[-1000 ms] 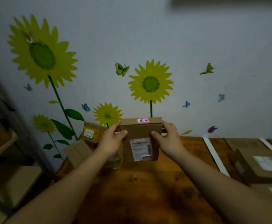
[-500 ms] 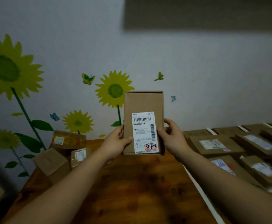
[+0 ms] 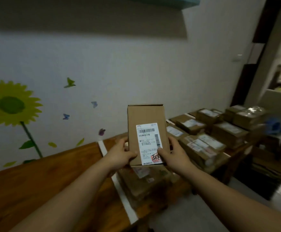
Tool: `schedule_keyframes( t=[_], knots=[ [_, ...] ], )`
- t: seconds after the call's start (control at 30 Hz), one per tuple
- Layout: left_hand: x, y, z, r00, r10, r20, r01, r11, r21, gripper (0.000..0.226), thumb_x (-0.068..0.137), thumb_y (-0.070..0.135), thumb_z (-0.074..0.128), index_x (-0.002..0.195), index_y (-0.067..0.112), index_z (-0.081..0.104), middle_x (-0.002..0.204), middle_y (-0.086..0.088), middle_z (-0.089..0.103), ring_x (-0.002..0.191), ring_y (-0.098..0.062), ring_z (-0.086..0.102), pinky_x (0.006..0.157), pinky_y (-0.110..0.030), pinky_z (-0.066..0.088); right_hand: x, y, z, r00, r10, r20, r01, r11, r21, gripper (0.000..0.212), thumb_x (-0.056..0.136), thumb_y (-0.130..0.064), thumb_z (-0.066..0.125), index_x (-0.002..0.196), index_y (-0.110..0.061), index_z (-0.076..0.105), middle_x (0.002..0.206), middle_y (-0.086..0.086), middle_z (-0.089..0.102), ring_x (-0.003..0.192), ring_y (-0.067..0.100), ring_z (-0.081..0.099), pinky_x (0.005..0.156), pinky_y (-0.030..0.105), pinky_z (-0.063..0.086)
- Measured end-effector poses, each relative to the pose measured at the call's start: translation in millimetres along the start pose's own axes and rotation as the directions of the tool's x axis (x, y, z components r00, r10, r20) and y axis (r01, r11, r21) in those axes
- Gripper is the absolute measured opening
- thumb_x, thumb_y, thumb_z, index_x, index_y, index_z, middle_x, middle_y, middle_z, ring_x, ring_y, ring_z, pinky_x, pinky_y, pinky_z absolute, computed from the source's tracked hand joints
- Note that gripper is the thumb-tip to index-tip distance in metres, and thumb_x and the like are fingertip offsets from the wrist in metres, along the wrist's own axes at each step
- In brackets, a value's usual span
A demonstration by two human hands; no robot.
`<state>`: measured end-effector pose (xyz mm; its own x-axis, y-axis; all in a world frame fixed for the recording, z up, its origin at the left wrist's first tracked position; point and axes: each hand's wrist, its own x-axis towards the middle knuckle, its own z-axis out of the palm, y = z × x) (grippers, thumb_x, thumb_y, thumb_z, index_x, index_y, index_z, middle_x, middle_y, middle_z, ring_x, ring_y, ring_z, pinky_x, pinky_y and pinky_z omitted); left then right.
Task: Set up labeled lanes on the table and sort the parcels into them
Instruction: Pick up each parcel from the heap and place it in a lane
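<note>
Within the last second the view has swung right: the sunflower decal point(image 3: 11, 104) now sits far left, and the table point(image 3: 52, 173) ends at a white tape strip point(image 3: 119, 190). The left hand point(image 3: 119, 156) grips the lower left edge of the parcel point(image 3: 146, 118), which is held in the air just past the strip. Its long axis is upright, and its label point(image 3: 149, 143) faces the person, barcode uppermost. The right hand point(image 3: 176, 156) clasps the lower right edge, thumb on the label. Sorted parcels point(image 3: 203, 144) lie beyond, so placing looks near.

Pale wall point(image 3: 136, 64) under dim light; sunflower decal point(image 3: 11, 104) low left, small butterfly decals point(image 3: 69, 83) beside. Teal shelf point(image 3: 169, 1) at top, broad shadow beneath. Dark door frame point(image 3: 260, 30) at right, grey floor point(image 3: 194, 213) below.
</note>
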<state>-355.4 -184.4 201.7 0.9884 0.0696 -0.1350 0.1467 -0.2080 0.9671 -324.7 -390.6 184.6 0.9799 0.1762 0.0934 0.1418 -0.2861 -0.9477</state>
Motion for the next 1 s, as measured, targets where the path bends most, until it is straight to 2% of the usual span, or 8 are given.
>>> schedule_keyframes(
  t=[0.13,0.3,0.47,0.57,0.67,0.77,0.87,1.0],
  knots=[
    [32.4,-1.2,100.5,0.987,-0.048,0.155,0.032,0.994,0.107,0.055,0.086,0.010,0.063,0.135,0.022,0.040,0.102,0.006,0.065,0.089,-0.013,0.066,0.065,-0.031,0.058,-10.9,50.8,-93.6,0.993,0.078,-0.089,-0.089,0.988,-0.129,0.057,0.089,-0.029,0.062,0.139,-0.025,0.037,0.125,-0.004,0.058,0.108,0.013,0.059,0.092,0.036,0.051],
    [56.7,-0.6,183.7,0.965,-0.049,0.259,0.007,0.987,0.161,0.083,0.082,0.008,0.065,0.143,0.042,0.019,0.097,0.009,0.066,0.082,-0.011,0.069,0.056,-0.026,0.055,-17.2,92.7,-164.4,0.983,0.117,-0.140,-0.145,0.968,-0.206,0.050,0.090,-0.029,0.057,0.138,-0.027,0.042,0.128,-0.005,0.056,0.105,0.010,0.058,0.090,0.034,0.050],
    [95.7,10.4,242.1,0.943,-0.046,0.329,-0.013,0.984,0.175,0.081,0.086,0.007,0.062,0.147,0.032,0.016,0.085,0.013,0.063,0.064,-0.002,0.068,0.047,-0.019,0.051,3.2,131.6,-207.7,0.958,0.129,-0.257,-0.195,0.948,-0.252,0.059,0.088,-0.027,0.060,0.143,-0.027,0.036,0.137,0.005,0.047,0.119,0.022,0.053,0.098,0.047,0.045],
    [131.3,16.9,270.5,0.933,-0.053,0.355,0.002,0.990,0.144,0.080,0.087,0.007,0.061,0.148,0.029,0.014,0.089,0.004,0.066,0.065,-0.010,0.069,0.049,-0.019,0.051,27.1,148.1,-231.9,0.972,0.098,-0.215,-0.158,0.946,-0.284,0.067,0.081,-0.035,0.068,0.138,-0.039,0.034,0.137,-0.005,0.041,0.119,0.012,0.048,0.100,0.041,0.045],
    [172.9,25.7,293.4,0.920,-0.038,0.389,-0.003,0.995,0.104,0.078,0.087,0.006,0.059,0.147,0.032,0.016,0.097,0.008,0.063,0.084,-0.011,0.066,0.059,-0.025,0.056,55.1,166.2,-258.4,0.988,0.133,-0.073,-0.151,0.869,-0.472,0.095,0.071,-0.051,0.074,0.147,-0.040,0.018,0.142,-0.010,0.018,0.125,0.007,0.030,0.103,0.023,0.031],
    [211.5,36.8,313.7,0.909,-0.040,0.414,0.013,0.998,0.067,0.070,0.087,0.006,0.060,0.144,0.028,0.026,0.096,0.010,0.063,0.085,-0.010,0.067,0.062,-0.029,0.057,86.7,178.7,-287.6,0.990,0.137,-0.034,-0.129,0.785,-0.606,0.100,0.074,-0.050,0.073,0.149,-0.040,0.009,0.150,-0.006,0.007,0.134,0.013,0.026,0.110,0.024,0.030],
    [240.8,43.9,332.4,0.899,-0.018,0.437,-0.012,0.998,0.066,0.064,0.089,0.007,0.058,0.143,0.026,0.029,0.103,0.005,0.066,0.080,-0.008,0.068,0.054,-0.020,0.052,116.2,186.2,-308.3,0.993,0.111,-0.030,-0.103,0.745,-0.659,0.098,0.078,-0.049,0.071,0.149,-0.041,0.003,0.150,-0.007,0.004,0.137,0.014,0.022,0.112,0.027,0.030],
    [261.3,44.5,347.1,0.922,-0.035,0.385,0.002,0.996,0.086,0.064,0.090,0.007,0.057,0.144,0.025,0.029,0.117,0.004,0.062,0.093,-0.008,0.063,0.056,-0.013,0.052,146.0,202.9,-323.7,0.995,0.103,0.007,-0.072,0.737,-0.673,0.096,0.080,-0.047,0.069,0.150,-0.038,0.004,0.150,-0.005,0.006,0.135,0.013,0.023,0.112,0.024,0.028]
  ],
)
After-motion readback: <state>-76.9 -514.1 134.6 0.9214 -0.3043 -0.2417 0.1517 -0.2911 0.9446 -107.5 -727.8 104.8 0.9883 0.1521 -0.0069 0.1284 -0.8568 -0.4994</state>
